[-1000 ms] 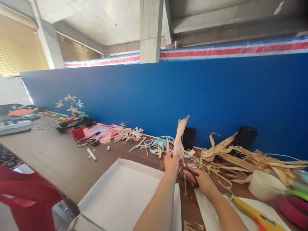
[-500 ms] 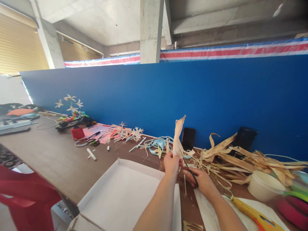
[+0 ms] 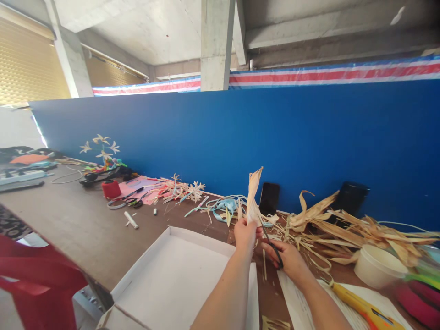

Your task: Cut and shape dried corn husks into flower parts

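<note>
My left hand (image 3: 246,233) is closed on the lower part of a dried corn husk (image 3: 253,195), which stands upright above my fingers. My right hand (image 3: 287,256) grips a pair of scissors (image 3: 277,256) by the dark handles. Their blades point up and left, close beside the husk and my left fingers; whether they touch the husk I cannot tell. Behind and to the right lies a pile of dried corn husks (image 3: 347,227) with loose strips round it. A dark phone (image 3: 269,198) leans on the blue partition just behind the husk.
A shallow white box (image 3: 182,275) lies left of my forearms. At the right are a white tub (image 3: 380,270) and a yellow glue gun (image 3: 360,302) on paper. Husk flowers (image 3: 192,190), blue ribbon (image 3: 228,204) and red thread (image 3: 111,189) sit farther back. A blue partition (image 3: 206,137) bounds the table.
The upper end of the husk has tipped slightly to the left and down. Both hands keep almost the same place and the same hold.
</note>
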`<move>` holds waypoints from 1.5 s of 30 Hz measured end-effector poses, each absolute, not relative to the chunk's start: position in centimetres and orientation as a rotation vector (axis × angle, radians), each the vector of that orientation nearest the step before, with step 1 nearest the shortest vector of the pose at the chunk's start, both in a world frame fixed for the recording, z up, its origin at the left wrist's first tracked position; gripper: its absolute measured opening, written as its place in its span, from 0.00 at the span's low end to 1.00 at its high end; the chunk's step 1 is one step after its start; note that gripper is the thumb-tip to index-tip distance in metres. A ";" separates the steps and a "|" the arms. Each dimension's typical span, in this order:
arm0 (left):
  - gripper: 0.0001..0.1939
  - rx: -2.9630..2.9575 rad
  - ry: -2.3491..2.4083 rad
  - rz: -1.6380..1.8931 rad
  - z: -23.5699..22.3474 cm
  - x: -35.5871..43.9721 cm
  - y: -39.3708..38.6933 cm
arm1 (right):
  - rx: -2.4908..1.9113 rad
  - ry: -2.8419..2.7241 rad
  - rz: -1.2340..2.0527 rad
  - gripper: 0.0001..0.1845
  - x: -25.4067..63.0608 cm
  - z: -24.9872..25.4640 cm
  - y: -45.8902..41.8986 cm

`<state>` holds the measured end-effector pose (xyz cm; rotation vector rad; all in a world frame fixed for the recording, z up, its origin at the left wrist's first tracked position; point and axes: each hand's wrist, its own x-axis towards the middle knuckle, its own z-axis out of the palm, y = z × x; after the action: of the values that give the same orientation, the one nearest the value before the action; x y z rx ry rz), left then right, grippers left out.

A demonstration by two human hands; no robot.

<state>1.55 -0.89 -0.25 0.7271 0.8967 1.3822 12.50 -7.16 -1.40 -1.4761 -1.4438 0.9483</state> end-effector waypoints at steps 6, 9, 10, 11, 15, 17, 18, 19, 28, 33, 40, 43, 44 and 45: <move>0.05 0.763 0.924 1.372 -0.2 1.5 -1.0 | -1.486 -1.454 0.937 0.16 12.5 -1.4 -7.1; 0.05 0.770 0.926 1.366 0.1 1.4 -1.1 | -1.482 -1.455 0.928 0.17 12.4 -1.4 -7.1; 0.05 0.771 0.927 1.363 0.2 1.4 -1.2 | -1.475 -1.450 0.934 0.18 12.4 -1.4 -7.1; 0.05 0.772 0.933 1.360 0.2 1.4 -1.2 | -1.468 -1.445 0.943 0.18 12.4 -1.4 -7.1; 0.05 0.792 0.964 1.351 0.3 1.3 -1.3 | -1.466 -1.432 0.975 0.20 12.6 -1.8 -6.9; 0.05 0.802 0.978 1.346 0.3 1.3 -1.3 | -1.458 -1.434 0.979 0.21 12.7 -2.0 -6.9; 0.05 0.812 0.985 1.342 0.2 1.3 -1.3 | -1.455 -1.431 0.978 0.22 12.7 -2.1 -6.9; 0.04 0.823 0.994 1.338 0.1 1.3 -1.3 | -1.453 -1.424 0.979 0.22 12.8 -2.1 -6.9; 0.04 0.852 0.975 1.300 -0.8 1.8 -0.9 | -1.468 -1.470 0.891 0.21 12.8 -1.5 -7.1; 0.04 0.862 0.953 1.312 -0.7 1.9 -1.1 | -1.469 -1.493 0.860 0.19 12.9 -1.8 -6.9; 0.06 0.888 0.955 1.303 -1.0 1.9 -0.9 | -1.448 -1.477 0.896 0.20 13.0 -2.1 -6.8; 0.09 0.980 0.981 1.349 -1.2 1.6 -0.6 | -1.449 -1.452 0.901 0.20 13.1 -2.6 -6.5; 0.10 1.016 0.989 1.382 -1.3 1.5 -0.6 | -1.456 -1.435 0.905 0.20 13.2 -2.7 -6.5; 0.11 1.045 0.997 1.416 -1.3 1.4 -0.6 | -1.462 -1.418 0.908 0.20 13.2 -2.8 -6.4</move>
<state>1.36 -0.57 -1.29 1.0446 0.9966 1.4165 13.17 -6.42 -2.85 -1.4618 -1.4178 0.9082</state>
